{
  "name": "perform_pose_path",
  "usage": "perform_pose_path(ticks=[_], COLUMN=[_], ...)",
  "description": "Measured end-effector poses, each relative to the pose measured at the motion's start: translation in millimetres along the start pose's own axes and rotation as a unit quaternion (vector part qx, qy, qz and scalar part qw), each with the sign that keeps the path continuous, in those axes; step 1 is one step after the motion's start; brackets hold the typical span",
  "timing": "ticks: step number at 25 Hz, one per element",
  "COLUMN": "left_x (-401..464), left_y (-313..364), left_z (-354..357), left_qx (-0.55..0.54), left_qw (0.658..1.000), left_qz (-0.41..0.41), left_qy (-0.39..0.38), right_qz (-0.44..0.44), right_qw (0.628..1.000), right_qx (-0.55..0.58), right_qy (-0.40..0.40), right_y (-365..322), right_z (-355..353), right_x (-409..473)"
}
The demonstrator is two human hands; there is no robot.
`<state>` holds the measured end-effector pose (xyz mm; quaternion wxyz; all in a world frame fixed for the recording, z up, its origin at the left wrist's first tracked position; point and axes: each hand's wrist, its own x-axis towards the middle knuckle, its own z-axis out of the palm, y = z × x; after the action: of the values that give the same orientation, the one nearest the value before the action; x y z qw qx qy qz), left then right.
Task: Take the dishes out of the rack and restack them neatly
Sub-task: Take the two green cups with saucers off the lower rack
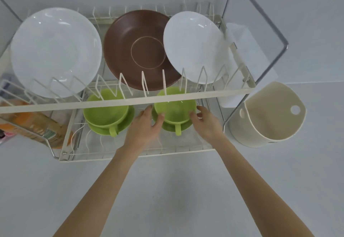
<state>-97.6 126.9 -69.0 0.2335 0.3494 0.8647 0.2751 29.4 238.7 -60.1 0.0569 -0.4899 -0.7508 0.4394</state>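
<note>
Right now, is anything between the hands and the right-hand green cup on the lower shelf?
Nothing visible. The left hand and right hand flank the green cup on its saucer. The upper shelf's front bar crosses just above the cup, so it likely has to come out forward.

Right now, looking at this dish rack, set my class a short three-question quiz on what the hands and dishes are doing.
1. True or false: both hands reach for the right green cup on the lower tier.
2. How many plates stand on the upper tier, and which one is in the middle?
3. Multiple choice: each green cup sits on A) a white plate, B) a green saucer, C) the bare rack.

Key
1. True. The left hand is at the cup's left side and the right hand at its right.
2. Three: white plate, brown plate in the middle, smaller white plate.
3. B.
</note>
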Motion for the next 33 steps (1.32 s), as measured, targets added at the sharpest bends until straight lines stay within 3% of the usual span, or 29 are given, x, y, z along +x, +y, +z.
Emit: perform_pose_path(ticks=[9,20,33], left_x=[-6,-130,-169], left_y=[9,13,-19], left_z=[-1,-1,45], left_qx=[-0.231,-0.371,-0.313], left_qw=[0.965,0.921,0.928], left_qz=[-0.121,-0.114,-0.19], left_qy=[0.019,0.012,-0.072], right_qz=[0.025,0.021,0.113], right_qw=[0.995,0.982,0.977], right_qx=[0.092,0.184,0.178], right_qy=[0.036,0.042,0.013], right_y=[-7,21,79], right_z=[3,-8,25], right_x=[-12,-124,-154])
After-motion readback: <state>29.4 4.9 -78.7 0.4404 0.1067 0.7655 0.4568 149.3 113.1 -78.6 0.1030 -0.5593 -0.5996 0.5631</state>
